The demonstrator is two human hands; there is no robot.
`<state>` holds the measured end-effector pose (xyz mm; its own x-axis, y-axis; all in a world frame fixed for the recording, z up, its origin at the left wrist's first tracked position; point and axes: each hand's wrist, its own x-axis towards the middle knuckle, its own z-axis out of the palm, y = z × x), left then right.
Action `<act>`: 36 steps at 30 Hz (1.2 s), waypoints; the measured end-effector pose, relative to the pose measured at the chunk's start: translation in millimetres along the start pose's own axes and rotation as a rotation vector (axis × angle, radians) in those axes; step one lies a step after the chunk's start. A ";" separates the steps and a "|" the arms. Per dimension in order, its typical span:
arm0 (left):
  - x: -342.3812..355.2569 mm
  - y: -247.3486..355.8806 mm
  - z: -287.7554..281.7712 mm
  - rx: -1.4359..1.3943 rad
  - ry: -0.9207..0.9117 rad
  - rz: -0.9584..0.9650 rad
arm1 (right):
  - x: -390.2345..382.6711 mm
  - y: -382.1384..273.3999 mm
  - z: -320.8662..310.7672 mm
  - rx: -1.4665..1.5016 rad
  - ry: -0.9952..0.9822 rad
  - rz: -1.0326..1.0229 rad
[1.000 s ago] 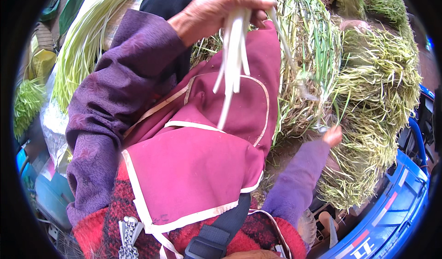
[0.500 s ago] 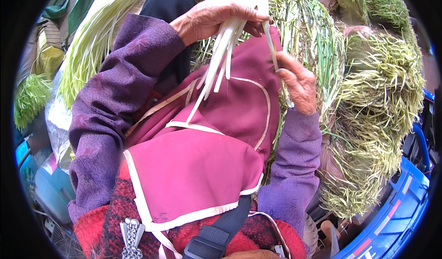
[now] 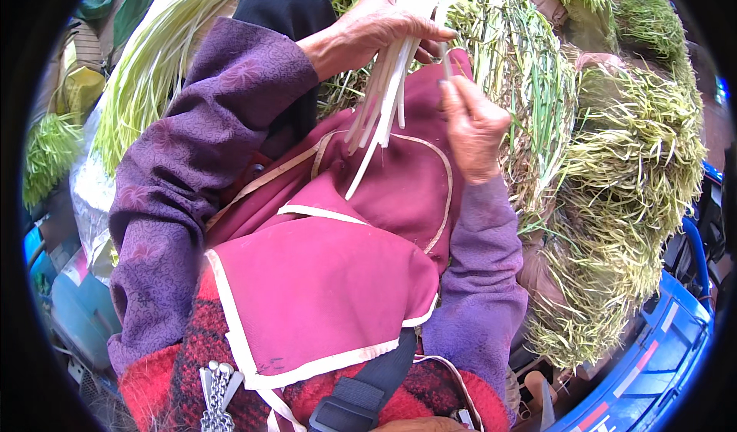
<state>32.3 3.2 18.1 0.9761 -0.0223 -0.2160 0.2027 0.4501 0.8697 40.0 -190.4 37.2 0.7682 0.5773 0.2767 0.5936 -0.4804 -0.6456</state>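
Observation:
My left hand (image 3: 376, 33), at the top centre, is closed round a bunch of pale, long-stemmed greens (image 3: 384, 98) that look like blanched chives. Their white stem ends hang below the fingers, over the dark pink apron (image 3: 338, 278) on my lap. To the right of the bunch, my right hand (image 3: 477, 129) is closed with its thumb and fingers pinched together. A single pale stalk (image 3: 445, 59) runs from beside the left fingertips down to this pinch. The upper part of the bunch is cut off by the frame's top edge.
A heap of mixed green and dry leaves (image 3: 530, 86) lies just beyond my right hand. Yellowish leaf piles (image 3: 629, 171) fill the right side. Long pale-green leaves (image 3: 153, 79) lie at the upper left. A blue vehicle panel (image 3: 645, 363) stands at the lower right.
My right hand has moved up and left, nearer the left hand, its fingers curled tighter on the stalk. The left hand and the hanging stems have shifted slightly right.

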 end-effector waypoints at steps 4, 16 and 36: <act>-0.8 -1.6 -0.2 -0.081 0.041 0.146 | -1.5 1.3 4.1 0.031 -0.083 -0.007; 15.6 6.1 -9.3 -0.263 0.269 0.176 | -57.9 11.2 -71.0 0.287 -0.202 0.332; 10.5 24.9 -20.0 -0.354 0.199 0.147 | -185.4 -18.8 -155.2 0.328 0.155 0.148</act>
<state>46.0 32.0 28.6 0.9515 0.2223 -0.2126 -0.0108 0.7150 0.6990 -76.5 -390.8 108.5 0.8818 0.3987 0.2519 0.3849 -0.3000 -0.8728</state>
